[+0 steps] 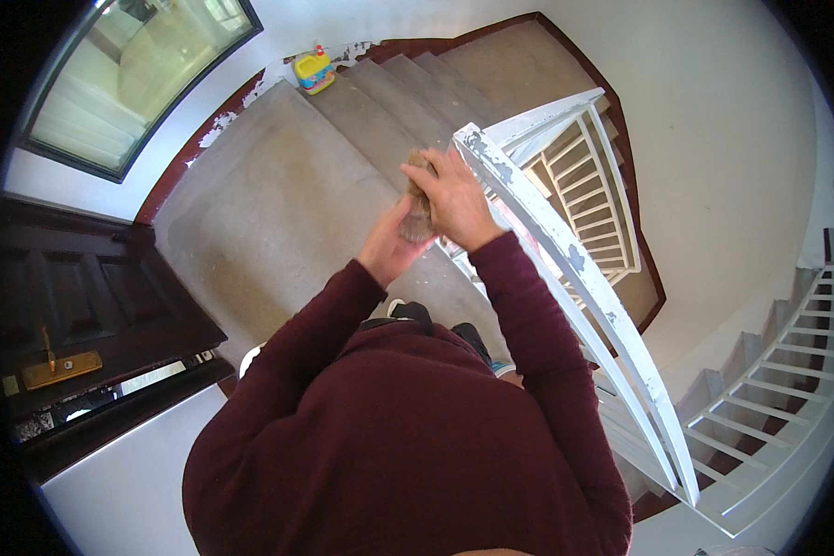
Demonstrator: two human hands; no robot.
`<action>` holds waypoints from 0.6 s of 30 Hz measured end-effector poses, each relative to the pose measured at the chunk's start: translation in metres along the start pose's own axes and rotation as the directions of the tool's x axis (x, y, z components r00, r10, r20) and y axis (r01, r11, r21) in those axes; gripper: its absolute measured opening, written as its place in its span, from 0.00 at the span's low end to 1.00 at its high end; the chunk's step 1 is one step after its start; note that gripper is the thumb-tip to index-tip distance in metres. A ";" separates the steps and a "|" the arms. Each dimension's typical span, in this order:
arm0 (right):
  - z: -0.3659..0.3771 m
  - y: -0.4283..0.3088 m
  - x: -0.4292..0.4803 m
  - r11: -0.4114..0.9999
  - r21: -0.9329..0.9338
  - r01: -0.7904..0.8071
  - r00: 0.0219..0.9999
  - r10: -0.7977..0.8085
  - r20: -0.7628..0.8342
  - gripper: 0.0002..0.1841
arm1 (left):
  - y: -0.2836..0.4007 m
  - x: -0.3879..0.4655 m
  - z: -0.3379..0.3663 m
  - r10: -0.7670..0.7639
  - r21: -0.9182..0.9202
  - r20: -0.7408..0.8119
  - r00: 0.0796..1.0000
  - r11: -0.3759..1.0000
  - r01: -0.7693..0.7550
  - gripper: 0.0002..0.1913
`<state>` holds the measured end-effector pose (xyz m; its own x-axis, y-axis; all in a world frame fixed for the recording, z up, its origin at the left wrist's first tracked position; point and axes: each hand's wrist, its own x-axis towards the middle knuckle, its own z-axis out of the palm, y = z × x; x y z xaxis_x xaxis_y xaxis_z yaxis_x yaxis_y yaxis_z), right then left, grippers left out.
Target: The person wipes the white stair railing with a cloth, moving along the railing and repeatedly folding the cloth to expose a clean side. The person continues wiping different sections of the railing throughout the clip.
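Both hands are raised in front of my body, over the landing and close to the railing. Between them is a small brown, fuzzy-looking object (417, 226), perhaps a brush or a pad; blur and fingers hide its exact kind. My left hand (393, 240) cups it from the left and below. From the right, my right hand (461, 198) lies over it, thumb and fingers bent around its upper end. The white railing (542, 226), with flaking paint, runs right beside my right hand.
A yellow jug with a red cap (313, 73) stands by the wall at the stair edge. Steps (389, 90) lead off beyond the landing (264, 194). A dark wooden door (90, 292) is at left, below a window (139, 83). A second stair railing (771, 389) rises at right.
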<state>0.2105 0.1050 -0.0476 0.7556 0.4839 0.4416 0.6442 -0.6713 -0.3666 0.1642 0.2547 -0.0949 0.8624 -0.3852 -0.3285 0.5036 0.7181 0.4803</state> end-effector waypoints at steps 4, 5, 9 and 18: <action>-0.022 -0.034 -0.039 0.853 0.467 -0.234 0.954 0.293 -0.058 0.27 | -0.011 -0.016 -0.010 -0.117 -0.038 -0.017 0.993 0.992 0.116 0.26; -0.027 -0.045 -0.047 0.813 0.537 -0.226 0.950 0.305 -0.063 0.26 | -0.016 -0.016 -0.009 -0.077 -0.036 0.080 0.994 0.996 0.080 0.26; -0.034 -0.070 -0.066 0.895 0.444 -0.034 0.996 0.065 -0.055 0.23 | -0.036 -0.014 0.000 0.063 0.064 0.368 0.928 0.994 -0.093 0.19; -0.014 0.001 -0.152 0.713 0.541 -0.446 0.768 0.615 -0.177 0.13 | -0.121 -0.005 0.028 -0.450 0.002 -0.094 0.888 0.892 0.452 0.17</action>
<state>0.0943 0.0230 -0.1042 0.9556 -0.1407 0.2588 0.1864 -0.3913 -0.9012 0.1005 0.1540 -0.1288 0.5345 -0.6110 -0.5839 0.8392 0.4654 0.2813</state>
